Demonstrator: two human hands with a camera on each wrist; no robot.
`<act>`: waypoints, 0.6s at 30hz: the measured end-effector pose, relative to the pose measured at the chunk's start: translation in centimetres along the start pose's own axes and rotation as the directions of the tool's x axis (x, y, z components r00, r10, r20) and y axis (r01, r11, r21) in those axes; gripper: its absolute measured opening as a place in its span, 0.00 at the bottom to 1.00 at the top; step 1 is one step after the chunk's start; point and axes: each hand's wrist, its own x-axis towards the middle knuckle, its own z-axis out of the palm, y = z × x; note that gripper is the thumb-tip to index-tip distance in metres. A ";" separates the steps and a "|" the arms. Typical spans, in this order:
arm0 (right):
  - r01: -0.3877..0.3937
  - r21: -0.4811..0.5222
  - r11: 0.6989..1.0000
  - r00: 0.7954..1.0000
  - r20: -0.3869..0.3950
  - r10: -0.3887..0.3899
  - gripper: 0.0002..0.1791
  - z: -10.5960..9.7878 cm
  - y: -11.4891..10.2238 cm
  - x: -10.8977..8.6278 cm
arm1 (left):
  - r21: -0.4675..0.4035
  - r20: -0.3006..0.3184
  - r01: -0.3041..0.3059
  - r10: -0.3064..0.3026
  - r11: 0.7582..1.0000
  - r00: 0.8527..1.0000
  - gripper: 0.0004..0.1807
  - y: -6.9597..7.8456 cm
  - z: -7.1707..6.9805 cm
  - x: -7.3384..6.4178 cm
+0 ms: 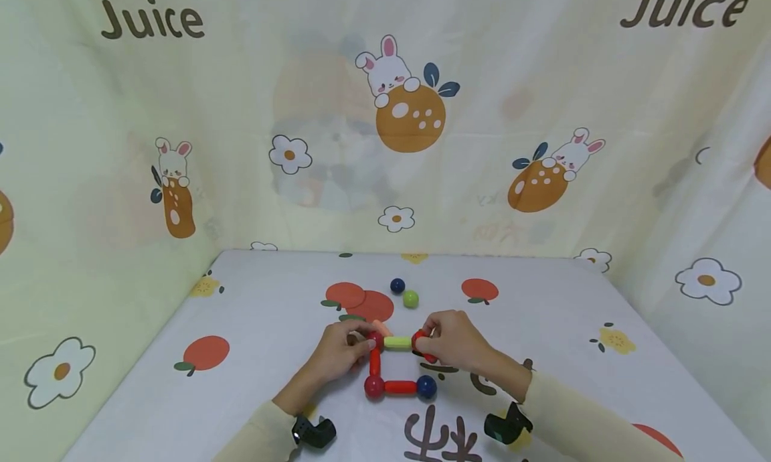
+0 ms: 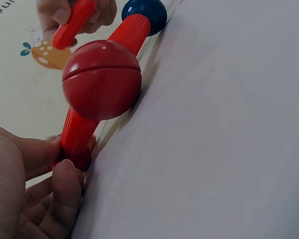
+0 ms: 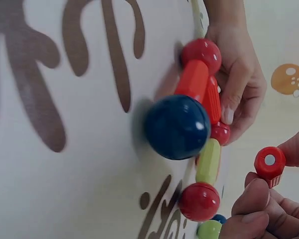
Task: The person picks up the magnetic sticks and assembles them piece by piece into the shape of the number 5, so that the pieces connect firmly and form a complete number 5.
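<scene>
My left hand (image 1: 339, 352) pinches the far-left red ball (image 1: 376, 340) of a magnetic stick-and-ball square lying on the table. A red stick (image 2: 79, 130) runs from that ball to the near-left red ball (image 2: 102, 80). Another red stick (image 1: 400, 387) joins it to a dark blue ball (image 3: 177, 127). Along the far side a yellow-green stick (image 3: 208, 162) ends at a red ball (image 3: 199, 201). My right hand (image 1: 456, 338) pinches a loose red stick (image 3: 269, 162), its pale end showing in the right wrist view, above that far-right ball.
Behind the square lie a loose dark blue ball (image 1: 397, 286) and a light green ball (image 1: 411, 299). A pale orange stick (image 1: 381, 328) shows just behind the left fingers. A printed white cloth (image 1: 271, 301) covers the table, with patterned curtains (image 1: 337, 114) around it.
</scene>
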 end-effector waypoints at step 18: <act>-0.072 0.121 0.990 0.989 0.138 0.055 0.05 0.2 1.4 -3.0 | 0.036 -0.055 0.002 0.000 0.999 0.998 0.14 0.0 0.2 1.3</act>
